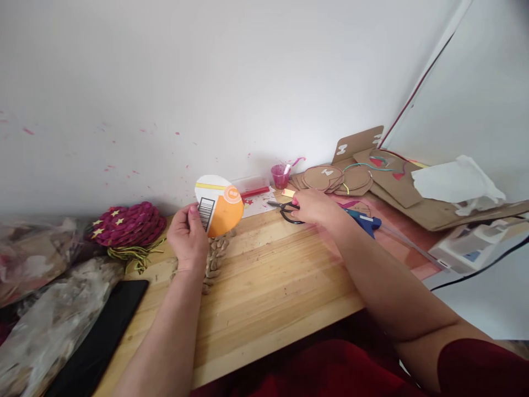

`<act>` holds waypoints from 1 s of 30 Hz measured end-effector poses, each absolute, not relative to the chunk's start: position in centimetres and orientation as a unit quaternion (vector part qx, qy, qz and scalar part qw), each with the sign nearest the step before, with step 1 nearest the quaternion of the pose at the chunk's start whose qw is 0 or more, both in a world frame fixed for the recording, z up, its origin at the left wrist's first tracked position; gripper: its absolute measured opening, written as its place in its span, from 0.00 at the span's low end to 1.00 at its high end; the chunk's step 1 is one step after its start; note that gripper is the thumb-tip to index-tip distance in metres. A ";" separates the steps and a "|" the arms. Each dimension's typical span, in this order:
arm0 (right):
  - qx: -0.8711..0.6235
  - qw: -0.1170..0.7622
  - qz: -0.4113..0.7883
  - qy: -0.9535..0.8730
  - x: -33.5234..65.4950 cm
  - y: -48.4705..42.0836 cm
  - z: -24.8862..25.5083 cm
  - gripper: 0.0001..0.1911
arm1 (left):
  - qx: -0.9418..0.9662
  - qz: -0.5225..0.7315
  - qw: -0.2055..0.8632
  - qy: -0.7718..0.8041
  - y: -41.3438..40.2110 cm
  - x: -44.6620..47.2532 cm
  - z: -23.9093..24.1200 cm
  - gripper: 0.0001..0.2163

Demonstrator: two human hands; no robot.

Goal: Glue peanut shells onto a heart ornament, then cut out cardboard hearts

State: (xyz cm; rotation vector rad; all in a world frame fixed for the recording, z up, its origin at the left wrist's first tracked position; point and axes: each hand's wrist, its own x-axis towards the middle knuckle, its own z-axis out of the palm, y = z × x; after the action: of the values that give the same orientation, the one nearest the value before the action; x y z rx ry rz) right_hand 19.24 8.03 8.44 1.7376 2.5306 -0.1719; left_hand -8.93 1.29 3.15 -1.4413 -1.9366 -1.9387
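Observation:
My left hand [189,234] pinches a round cardboard disc [225,212] printed in white and orange with a barcode, held up above the table. Below the disc lie several brown, peanut-like pieces [214,259]. Toward the back of the table, my right hand [312,207] is closed on the handles of black scissors [291,219], their blades pointing left. Part of the handles is hidden by the fingers. Just beyond that hand is a small yellow piece [288,193]. A blue glue gun [363,220] lies to the right of the hand.
A stack of braided magenta pieces with yellow stars [128,223] sits at left, near plastic bags [61,325] and a black flat object [103,336]. At the back stand a pink cup [281,176] and cardboard circles [322,177]. Cardboard sheets [397,187] and a white device [475,248] occupy the right.

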 end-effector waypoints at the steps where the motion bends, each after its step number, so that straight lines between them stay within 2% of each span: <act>1: 0.563 0.037 -0.056 0.824 19.3 8.0 8.5 0.14 | -0.449 -0.647 0.009 -0.617 1.5 -9.1 2.9 0.16; 6: 0.562 0.042 -0.056 0.824 19.5 8.2 8.2 0.11 | -0.365 -0.729 -0.080 -0.573 2.6 -8.8 2.1 0.17; 10: 0.569 0.017 -0.056 0.820 19.6 8.4 7.8 0.14 | -0.364 -0.711 -0.167 -0.578 2.5 -7.9 2.7 0.20; 14: 0.583 -0.003 -0.059 0.811 19.5 8.4 7.7 0.18 | -0.427 -0.639 -0.256 -0.587 1.1 -8.1 3.5 0.21; 19: 0.584 -0.036 -0.054 0.809 19.3 8.4 7.4 0.17 | -0.535 -0.462 -0.315 -0.633 -0.9 -8.0 3.2 0.21; 25: 0.566 -0.046 -0.042 0.822 19.0 8.5 6.7 0.14 | -0.645 -0.376 -0.257 -0.613 -2.7 -6.8 2.1 0.17; 30: 0.520 -0.047 -0.035 0.852 19.0 8.4 6.8 0.10 | -0.644 -0.379 -0.217 -0.628 -2.3 -9.3 1.8 0.19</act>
State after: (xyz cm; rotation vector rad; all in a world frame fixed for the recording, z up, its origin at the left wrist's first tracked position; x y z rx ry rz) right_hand 19.05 8.36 6.75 1.6857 2.7603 -0.1144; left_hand -9.27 -2.25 1.76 -2.3626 -2.3013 -1.3895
